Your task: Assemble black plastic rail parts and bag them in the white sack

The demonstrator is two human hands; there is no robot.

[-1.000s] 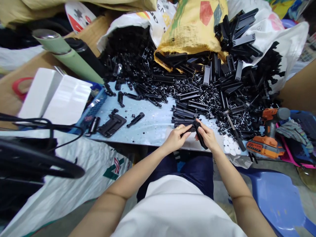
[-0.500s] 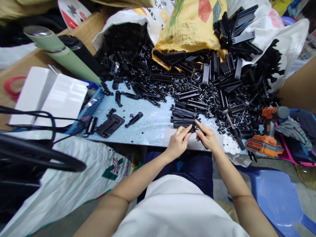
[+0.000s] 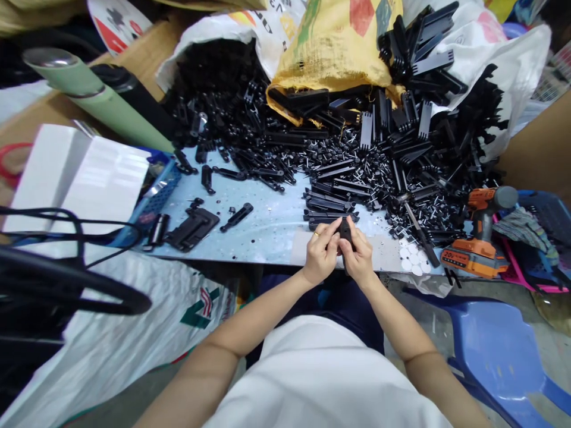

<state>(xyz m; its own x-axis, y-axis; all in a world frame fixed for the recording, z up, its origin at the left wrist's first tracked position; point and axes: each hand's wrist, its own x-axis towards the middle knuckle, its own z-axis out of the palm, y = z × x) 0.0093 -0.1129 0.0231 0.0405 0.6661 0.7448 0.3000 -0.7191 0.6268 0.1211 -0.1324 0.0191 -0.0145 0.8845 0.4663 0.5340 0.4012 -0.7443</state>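
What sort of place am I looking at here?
Probably a small assembly workshop: heaps of black plastic parts and scattered small pieces with metal pins crowd the blue-topped bench, with an orange power tool at its right end.

Right of centre in the frame, at the near edge of a table (image 3: 263,232), the left hand (image 3: 320,255) and right hand (image 3: 360,255) held a black part (image 3: 345,233) between their fingers. Black strips (image 3: 330,204) lay in a row just above them. Screws (image 3: 379,163) were heaped farther up, below a yellow sack (image 3: 332,56) at the top. White discs (image 3: 414,258) and a drill (image 3: 480,252) sat at the right, a green flask (image 3: 113,113) showed upper left, and a chair (image 3: 502,351) lower right.
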